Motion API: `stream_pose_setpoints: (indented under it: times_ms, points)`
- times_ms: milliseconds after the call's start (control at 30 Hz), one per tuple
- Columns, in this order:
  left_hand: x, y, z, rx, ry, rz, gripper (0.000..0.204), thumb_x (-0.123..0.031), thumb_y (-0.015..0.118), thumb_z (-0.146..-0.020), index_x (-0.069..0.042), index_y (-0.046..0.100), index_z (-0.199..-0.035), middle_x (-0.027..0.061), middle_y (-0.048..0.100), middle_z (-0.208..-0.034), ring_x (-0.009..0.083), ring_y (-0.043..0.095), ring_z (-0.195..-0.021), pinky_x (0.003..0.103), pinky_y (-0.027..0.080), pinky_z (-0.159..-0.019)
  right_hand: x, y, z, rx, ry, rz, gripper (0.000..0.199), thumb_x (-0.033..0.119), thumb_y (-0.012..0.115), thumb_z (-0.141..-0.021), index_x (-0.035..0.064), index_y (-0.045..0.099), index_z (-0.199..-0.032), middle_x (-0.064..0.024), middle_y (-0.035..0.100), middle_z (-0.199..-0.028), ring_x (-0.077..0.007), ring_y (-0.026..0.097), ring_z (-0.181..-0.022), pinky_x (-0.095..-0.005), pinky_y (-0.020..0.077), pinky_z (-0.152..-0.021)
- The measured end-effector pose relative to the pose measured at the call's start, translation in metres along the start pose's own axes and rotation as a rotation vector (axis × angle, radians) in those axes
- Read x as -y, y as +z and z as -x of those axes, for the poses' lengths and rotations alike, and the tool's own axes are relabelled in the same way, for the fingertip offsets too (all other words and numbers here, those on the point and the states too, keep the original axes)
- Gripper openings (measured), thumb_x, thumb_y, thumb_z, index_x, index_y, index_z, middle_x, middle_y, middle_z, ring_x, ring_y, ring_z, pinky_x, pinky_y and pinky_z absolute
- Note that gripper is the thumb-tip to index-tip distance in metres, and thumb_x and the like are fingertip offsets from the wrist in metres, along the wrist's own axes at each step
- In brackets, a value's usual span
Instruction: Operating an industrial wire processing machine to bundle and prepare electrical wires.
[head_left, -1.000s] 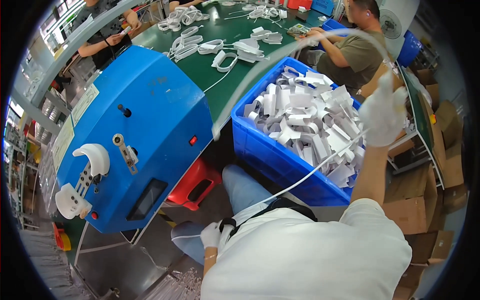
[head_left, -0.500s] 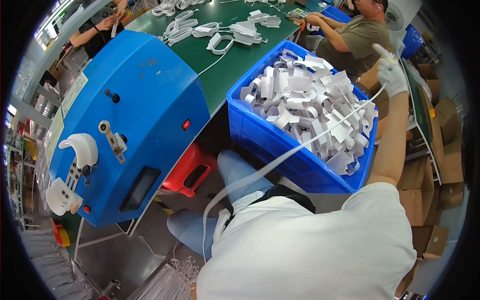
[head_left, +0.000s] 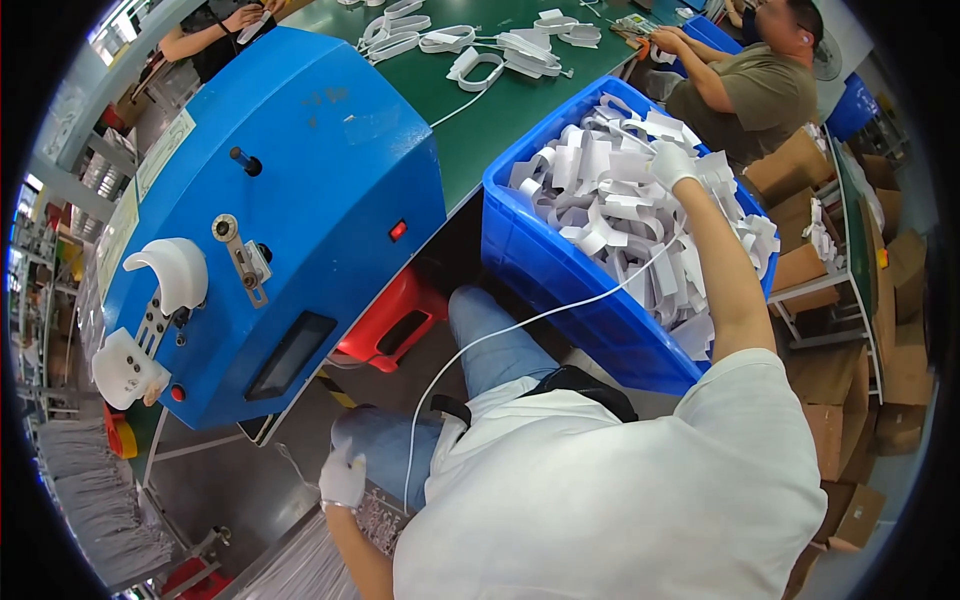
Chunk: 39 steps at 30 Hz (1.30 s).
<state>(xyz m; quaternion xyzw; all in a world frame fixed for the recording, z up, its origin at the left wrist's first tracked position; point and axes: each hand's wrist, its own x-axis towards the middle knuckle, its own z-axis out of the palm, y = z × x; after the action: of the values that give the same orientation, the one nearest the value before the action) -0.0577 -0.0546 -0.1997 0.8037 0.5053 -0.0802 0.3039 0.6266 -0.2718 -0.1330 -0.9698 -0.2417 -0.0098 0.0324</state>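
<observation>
You are holding a thin white cable (head_left: 520, 330). It is running from the blue bin (head_left: 560, 270) on your right, over your lap, down to your left side. Your right hand (head_left: 668, 162), in a white glove, is reaching into the bin and closing on the white bundles (head_left: 620, 200) there; I cannot tell how tight. Your left hand (head_left: 343, 478), gloved too, is resting low by your knee, fingers curled; I cannot tell if it is gripping the cable. A big blue machine (head_left: 290, 200) is standing on your left, with a pale sticker (head_left: 160, 155) on its side and a small red light (head_left: 399, 230). A red stool (head_left: 395, 320) is sitting under it. Brown boxes (head_left: 890, 350) are piling up on your far right.
</observation>
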Motion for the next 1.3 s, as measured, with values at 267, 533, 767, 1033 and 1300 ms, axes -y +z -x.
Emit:
stream_pose_setpoints:
  times_ms: [267, 533, 767, 1033, 1300]
  points:
    - [-0.162, -0.073, -0.04, -0.047, 0.544, 0.559, 0.026, -0.003, 0.054, -0.088, 0.003, 0.06, -0.113, 0.0137, 0.065, -0.106, 0.0176, 0.063, -0.095, 0.028, 0.048, -0.085, 0.027, -0.124, 0.059, -0.146, -0.032, -1.05, 0.011, 0.012, 0.062, -0.083, 0.0065, 0.062, -0.092, 0.0021, 0.056, -0.072, -0.0051, 0.05, -0.063, -0.023, 0.0447, -0.06]
    - [-0.289, -0.109, -0.029, 0.445, 0.646, 1.408, 0.043, -0.016, 0.059, -0.091, 0.005, 0.048, -0.127, 0.0158, 0.058, -0.118, 0.0213, 0.06, -0.103, 0.031, 0.048, -0.089, 0.144, -0.125, 0.131, 0.31, -0.34, -1.827, 0.023, 0.013, 0.054, -0.09, 0.0047, 0.055, -0.111, -0.0026, 0.06, -0.092, -0.0116, 0.059, -0.085, -0.0246, 0.0483, -0.071]
    - [-0.28, -0.131, 0.005, -0.113, 0.701, 1.62, 0.032, -0.002, 0.06, -0.088, 0.002, 0.05, -0.118, 0.0088, 0.061, -0.107, 0.0127, 0.061, -0.093, 0.028, 0.053, -0.079, 0.277, -0.139, 0.192, 0.944, -0.633, -2.064, 0.021, 0.009, 0.053, -0.089, 0.002, 0.056, -0.109, -0.0072, 0.063, -0.095, -0.0166, 0.062, -0.079, -0.0262, 0.051, -0.069]
    - [-0.217, -0.215, 0.038, -1.126, 0.538, 0.735, 0.022, 0.009, 0.057, -0.078, 0.0, 0.062, -0.097, 0.0057, 0.062, -0.081, 0.0132, 0.06, -0.073, 0.027, 0.049, -0.059, 0.348, -0.157, 0.21, 0.8, -0.64, -2.111, 0.051, 0.041, 0.042, -0.097, 0.0001, 0.047, -0.127, 0.0038, 0.045, -0.068, -0.0007, 0.028, -0.042, -0.0153, 0.0216, -0.037]
    - [-0.183, -0.257, 0.028, -1.31, 0.245, -0.013, 0.019, -0.015, 0.056, -0.083, -0.005, 0.066, -0.095, 0.0146, 0.064, -0.082, 0.0335, 0.061, -0.074, 0.039, 0.048, -0.066, 0.379, -0.171, 0.237, 0.683, -0.99, -1.777, 0.062, 0.045, 0.043, -0.096, -0.002, 0.036, -0.137, 0.0059, 0.041, -0.062, -0.001, 0.034, -0.05, -0.0152, 0.0257, -0.043]
